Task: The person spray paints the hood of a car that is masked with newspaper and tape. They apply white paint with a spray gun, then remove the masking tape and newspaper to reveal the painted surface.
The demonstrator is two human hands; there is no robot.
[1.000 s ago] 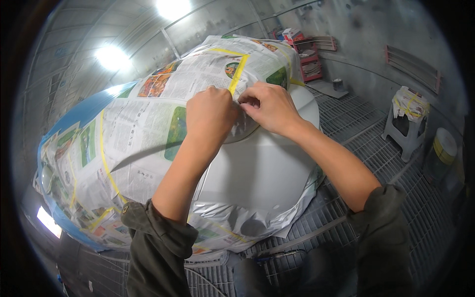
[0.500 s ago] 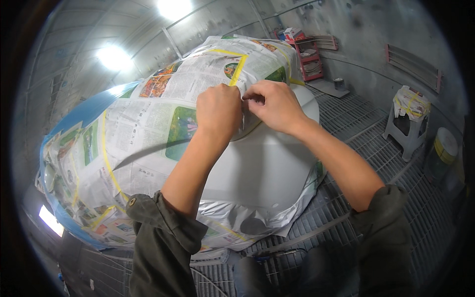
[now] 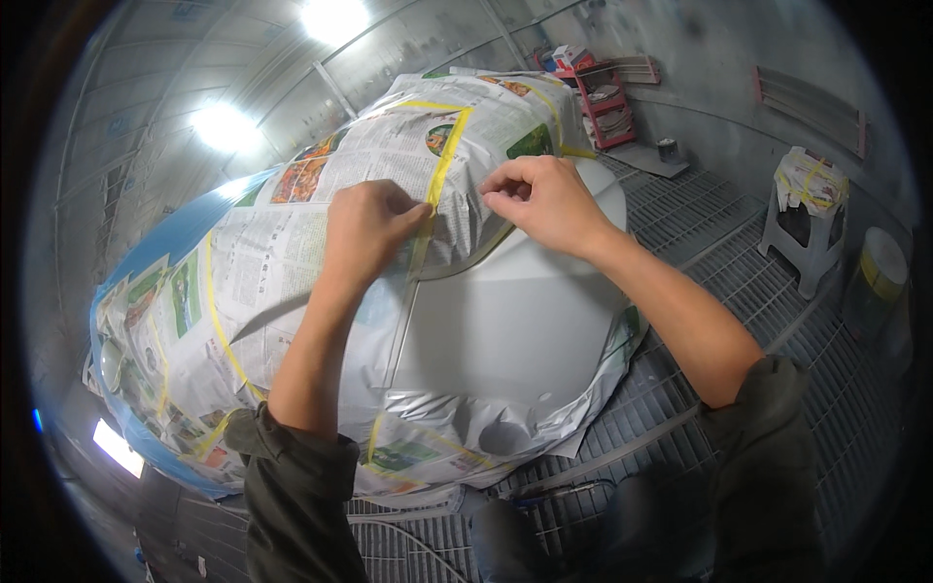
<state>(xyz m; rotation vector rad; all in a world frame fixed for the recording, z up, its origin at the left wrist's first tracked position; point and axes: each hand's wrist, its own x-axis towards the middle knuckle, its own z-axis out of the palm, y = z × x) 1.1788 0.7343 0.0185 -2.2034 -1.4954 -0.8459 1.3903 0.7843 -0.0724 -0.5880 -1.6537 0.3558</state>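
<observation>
Your left hand (image 3: 367, 225) and right hand (image 3: 554, 204) are apart, grips unclear, over printed white newspaper sheets (image 3: 379, 146) already taped; the smooth white panel (image 3: 530, 335) at 6 o'clock lies bare.

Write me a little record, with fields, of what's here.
Left hand: thumb at or very near the yellow tape
Right hand: fingertips together beside the newspaper; anything pinched, cannot tell
Uncovered: smooth pale panel, nearer the wearer
Left side: blue sheeting
Right side: gray stool, taped paper on top
Floor: metal grating
</observation>
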